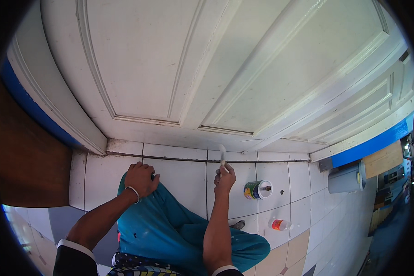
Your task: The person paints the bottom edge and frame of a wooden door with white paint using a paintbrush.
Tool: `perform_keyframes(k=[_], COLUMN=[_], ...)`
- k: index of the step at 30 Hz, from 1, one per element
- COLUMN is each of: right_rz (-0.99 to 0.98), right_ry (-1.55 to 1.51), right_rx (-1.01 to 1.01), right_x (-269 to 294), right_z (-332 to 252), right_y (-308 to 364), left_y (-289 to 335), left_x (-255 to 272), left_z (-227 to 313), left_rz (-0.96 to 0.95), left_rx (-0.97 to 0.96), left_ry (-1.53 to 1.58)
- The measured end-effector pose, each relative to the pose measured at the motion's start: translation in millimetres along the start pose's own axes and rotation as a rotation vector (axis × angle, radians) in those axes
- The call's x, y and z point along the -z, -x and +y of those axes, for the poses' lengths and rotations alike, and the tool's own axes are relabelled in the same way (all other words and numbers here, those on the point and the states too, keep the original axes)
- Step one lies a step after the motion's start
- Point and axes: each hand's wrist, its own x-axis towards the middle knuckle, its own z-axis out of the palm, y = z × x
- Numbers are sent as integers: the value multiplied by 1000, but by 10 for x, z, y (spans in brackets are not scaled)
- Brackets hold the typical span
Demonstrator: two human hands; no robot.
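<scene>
My right hand [225, 178] is closed round the handle of a paintbrush [222, 155], whose pale bristles point at the lower edge of a white panelled door [170, 136]. On my left knee, covered by teal trousers [179, 216], rests my left hand [141, 179]. Its fingers are loosely bent with the thumb apart, and I see nothing held in it. A paint can [257, 189] with a colourful label stands on the tiles to the right of my right hand; something dark shows at its top. Nearer me is a clear plastic bottle [279, 225] with a red and yellow label.
White floor tiles [175, 179] meet the door along a dark gap. The white door frame [60, 101] and a brown wooden panel [27, 152] are at the left. A grey bin [345, 179] stands at the right beside a blue wall strip [354, 155].
</scene>
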Motion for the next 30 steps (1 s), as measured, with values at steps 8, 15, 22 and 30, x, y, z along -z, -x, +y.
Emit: perform_keyframes(k=[8, 15, 22, 30], right_rz=[-90, -191, 295, 45], right_ry=[130, 1035, 1896, 2257], right_rx=[-120, 325, 468, 588], right_x=[304, 1764, 2040, 1752], right_z=[-89, -1457, -2419, -2095], right_y=[513, 1434, 981, 44], left_y=[0, -3, -26, 27], left_x=[-33, 107, 48, 94], left_z=[-20, 62, 82, 144], left_rz=[38, 36, 17, 37], left_rx=[-6, 1, -21, 1], left_ry=[60, 81, 42, 5])
